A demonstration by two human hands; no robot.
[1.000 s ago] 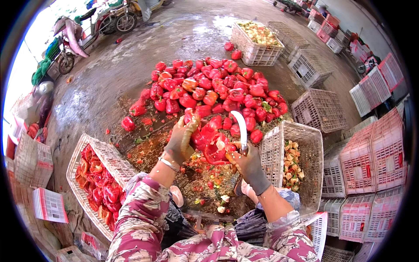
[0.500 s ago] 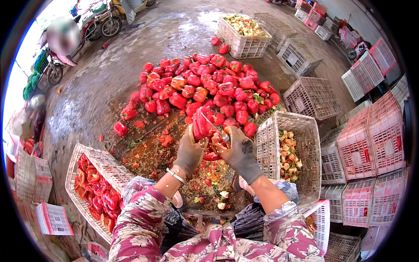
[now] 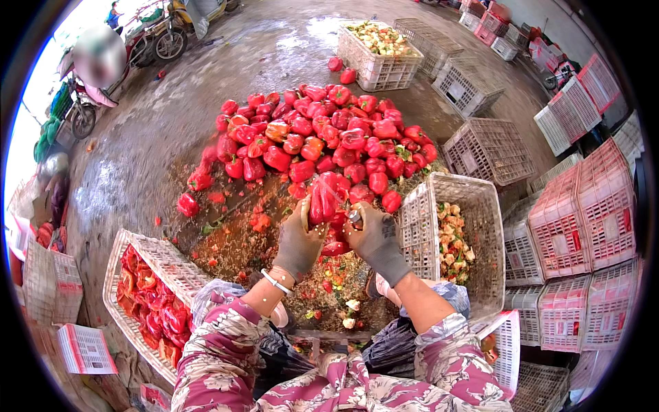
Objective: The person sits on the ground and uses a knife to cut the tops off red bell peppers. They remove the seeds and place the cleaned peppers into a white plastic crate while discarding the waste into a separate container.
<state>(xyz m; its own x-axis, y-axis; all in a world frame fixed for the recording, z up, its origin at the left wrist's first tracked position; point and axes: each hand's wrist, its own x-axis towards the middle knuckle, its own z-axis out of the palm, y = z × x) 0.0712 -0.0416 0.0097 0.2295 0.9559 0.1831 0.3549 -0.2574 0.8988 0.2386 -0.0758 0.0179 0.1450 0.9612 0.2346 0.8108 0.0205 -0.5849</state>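
Gripped in my gloved left hand point(image 3: 299, 242) is a red bell pepper point(image 3: 325, 198), upright in front of me and apparently cut open at its lower part. My gloved right hand point(image 3: 375, 240) closes around a knife point(image 3: 355, 218) just right of the pepper; its thin blade is blurred and hard to make out. Red pepper flesh point(image 3: 335, 247) shows between the two hands. Beyond them lies a large pile of whole red bell peppers point(image 3: 322, 134) on the ground, a few tinged orange.
To my left, a tilted white crate point(image 3: 161, 257) holds opened red peppers. On the right stands a crate point(image 3: 484, 213) with pepper cores. Another crate point(image 3: 381, 69) of cores is farther off. Stacked crates point(image 3: 583, 213) line the right side. Seeds and scraps cover the ground before me.
The knife blade, plainly visible across the pepper before, is now blurred, and my right hand has turned slightly around the handle. The pepper has shifted slightly in my left hand.
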